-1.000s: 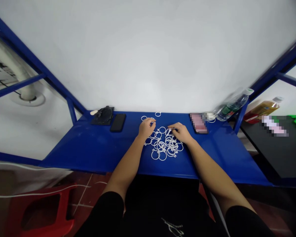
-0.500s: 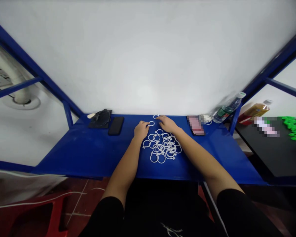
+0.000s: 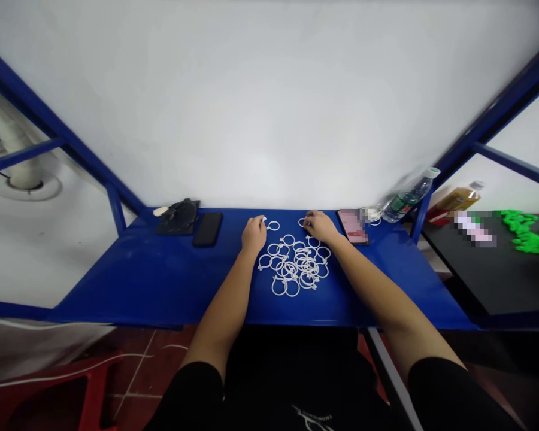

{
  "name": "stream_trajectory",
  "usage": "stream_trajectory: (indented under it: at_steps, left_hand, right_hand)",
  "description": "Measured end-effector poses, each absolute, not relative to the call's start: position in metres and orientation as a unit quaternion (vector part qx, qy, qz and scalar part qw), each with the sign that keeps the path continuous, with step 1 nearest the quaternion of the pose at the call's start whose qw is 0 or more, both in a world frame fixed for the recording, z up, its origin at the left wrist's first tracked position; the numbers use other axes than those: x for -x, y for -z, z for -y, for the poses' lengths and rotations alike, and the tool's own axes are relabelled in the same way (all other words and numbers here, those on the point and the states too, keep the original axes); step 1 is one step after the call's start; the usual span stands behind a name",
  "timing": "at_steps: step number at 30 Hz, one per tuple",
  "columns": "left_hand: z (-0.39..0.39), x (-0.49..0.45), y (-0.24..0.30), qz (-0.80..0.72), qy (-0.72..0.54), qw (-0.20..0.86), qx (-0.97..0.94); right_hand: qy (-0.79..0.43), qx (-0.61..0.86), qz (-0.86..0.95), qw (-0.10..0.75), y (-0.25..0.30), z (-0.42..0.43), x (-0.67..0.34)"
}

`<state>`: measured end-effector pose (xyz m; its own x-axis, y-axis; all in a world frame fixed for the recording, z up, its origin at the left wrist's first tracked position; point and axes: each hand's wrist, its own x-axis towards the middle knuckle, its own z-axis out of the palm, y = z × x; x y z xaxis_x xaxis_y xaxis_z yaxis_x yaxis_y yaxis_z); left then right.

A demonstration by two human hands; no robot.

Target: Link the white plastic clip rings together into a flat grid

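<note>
Near the back of the blue table, my left hand (image 3: 254, 234) is closed, its fingertips pinching the small clip end of a white plastic ring (image 3: 273, 225). To its right, my right hand (image 3: 321, 227) is closed on another white ring (image 3: 302, 222), whose loop shows partly at the fingertips. A gap separates the two hands. Between my forearms and nearer to me lies a loose pile of white rings (image 3: 291, 269), several of them overlapping, many with a small clip-like tab. One ring (image 3: 313, 242) lies just below my right hand.
The blue table (image 3: 153, 275) meets a white wall. A black phone (image 3: 207, 229) and a crumpled black bag (image 3: 182, 216) lie on the left. On the right are a phone with a lit screen (image 3: 353, 225), a white cable (image 3: 374, 215) and a plastic bottle (image 3: 408, 199) by the blue frame.
My right hand has moved right with its ring, away from my left hand. My left hand stays near the same place, still at its ring. The view has shifted slightly.
</note>
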<state>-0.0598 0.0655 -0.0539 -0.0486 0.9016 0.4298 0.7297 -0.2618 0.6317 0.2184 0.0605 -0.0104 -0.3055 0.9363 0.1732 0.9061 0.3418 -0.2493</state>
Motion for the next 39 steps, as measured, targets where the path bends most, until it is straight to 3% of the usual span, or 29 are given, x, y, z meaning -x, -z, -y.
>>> stream_trajectory:
  at_steps: [6, 13, 22, 32, 35, 39]
  left_hand:
    - [-0.06, 0.057, 0.045, -0.558, -0.566, 0.152, -0.587]
    - [-0.053, 0.052, 0.043, -0.539, -0.608, 0.206, -0.545]
    - [-0.052, 0.052, 0.044, -0.546, -0.598, 0.186, -0.556]
    - [-0.051, 0.052, 0.042, -0.548, -0.588, 0.174, -0.568]
    - [-0.051, 0.052, 0.043, -0.55, -0.589, 0.176, -0.565]
    - [-0.052, 0.052, 0.046, -0.549, -0.59, 0.18, -0.564]
  right_hand:
    - [-0.155, 0.499, 0.729, 0.442, 0.02, -0.025, -0.233]
    - [-0.456, 0.451, 0.527, 0.558, 0.034, -0.007, -0.228]
    - [-0.572, 0.393, 0.391, 0.604, 0.02, -0.01, -0.233]
    - [-0.672, 0.352, 0.38, 0.53, -0.006, 0.011, -0.226]
    - [-0.679, 0.359, 0.393, 0.506, -0.007, 0.014, -0.224]
    - [-0.631, 0.373, 0.401, 0.55, -0.005, 0.015, -0.223]
